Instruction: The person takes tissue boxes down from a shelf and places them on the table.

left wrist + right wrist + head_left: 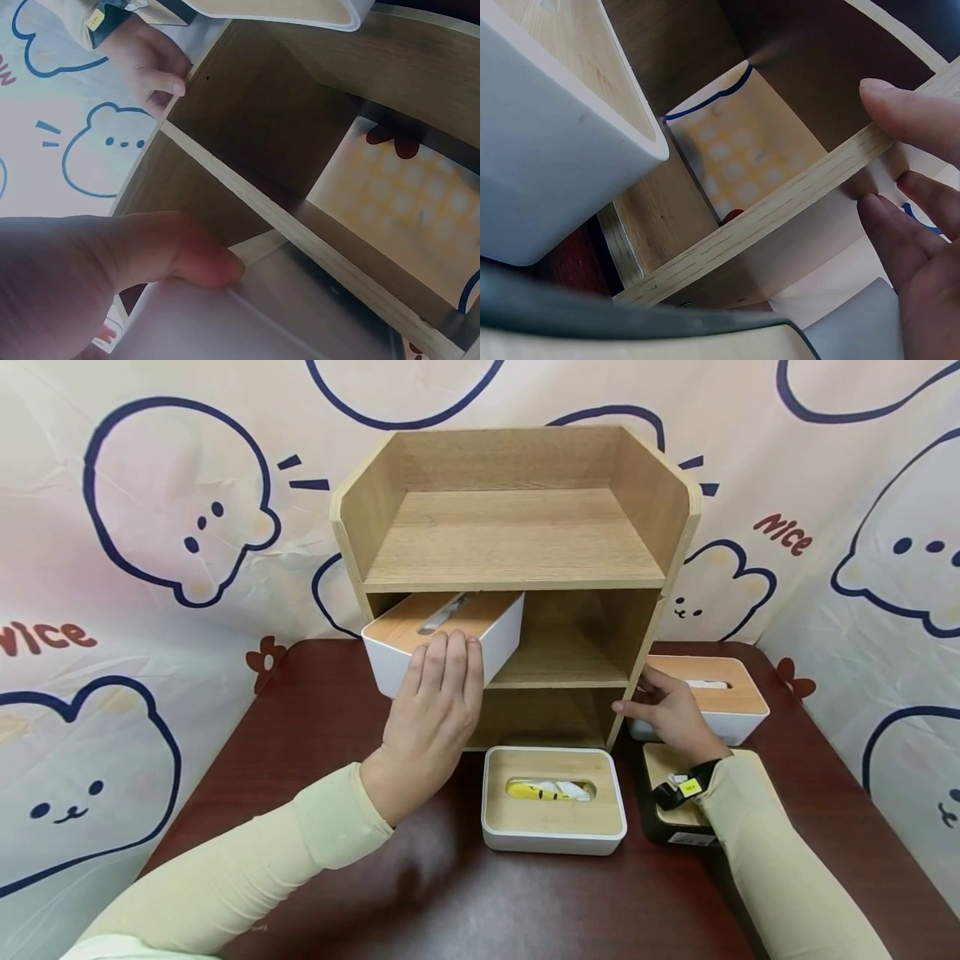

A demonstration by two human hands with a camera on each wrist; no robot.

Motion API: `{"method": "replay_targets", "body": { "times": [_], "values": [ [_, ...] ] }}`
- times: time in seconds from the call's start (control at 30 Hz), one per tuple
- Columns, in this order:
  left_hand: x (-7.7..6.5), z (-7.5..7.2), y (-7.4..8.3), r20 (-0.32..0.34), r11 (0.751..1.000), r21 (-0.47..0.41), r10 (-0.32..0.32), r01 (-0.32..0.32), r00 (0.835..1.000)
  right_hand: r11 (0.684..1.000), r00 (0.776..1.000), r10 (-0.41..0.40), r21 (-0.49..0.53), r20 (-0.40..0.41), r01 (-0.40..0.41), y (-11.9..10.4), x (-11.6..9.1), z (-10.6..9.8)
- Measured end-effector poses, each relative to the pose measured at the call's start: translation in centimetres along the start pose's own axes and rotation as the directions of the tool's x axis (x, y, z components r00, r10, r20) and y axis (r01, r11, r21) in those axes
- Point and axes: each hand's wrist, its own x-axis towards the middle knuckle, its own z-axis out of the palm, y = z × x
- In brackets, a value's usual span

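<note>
My left hand (435, 727) grips the near end of a white tissue box (495, 647) with a wood-coloured lid, its thumb on the white side in the left wrist view. The box is tilted, its far part inside the middle compartment of a wooden shelf (517, 535), on the left. My right hand (671, 706) pinches the front edge of the shelf's right side panel (780, 206), thumb on the inner face and fingers on the outer. In the left wrist view, the right hand (150, 64) shows on that edge.
A white tissue box (555, 818) with a yellow-and-white packet in its slot stands before the shelf. Right of the shelf are another white tissue box (738, 718) and a black one (678, 831) under my right wrist. Printed cloth (150, 635) surrounds the dark red table (420, 902).
</note>
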Motion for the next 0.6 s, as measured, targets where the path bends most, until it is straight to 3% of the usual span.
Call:
{"method": "replay_targets", "body": {
  "times": [0.17, 0.6],
  "values": [
    [-0.14, -0.20, -0.08, -0.008, 1.000, -0.005, -0.011, 0.011, 1.000, 1.000, 1.000, -0.024, -0.002, -0.008, 0.024, 0.25, 0.04, -0.11],
    [-0.67, -0.55, -0.51, -0.126, 0.997, -0.076, -0.007, -0.002, 0.992, 0.999, 0.999, -0.038, -0.009, -0.008, 0.038, 0.42, 0.08, -0.11]
  ]
}}
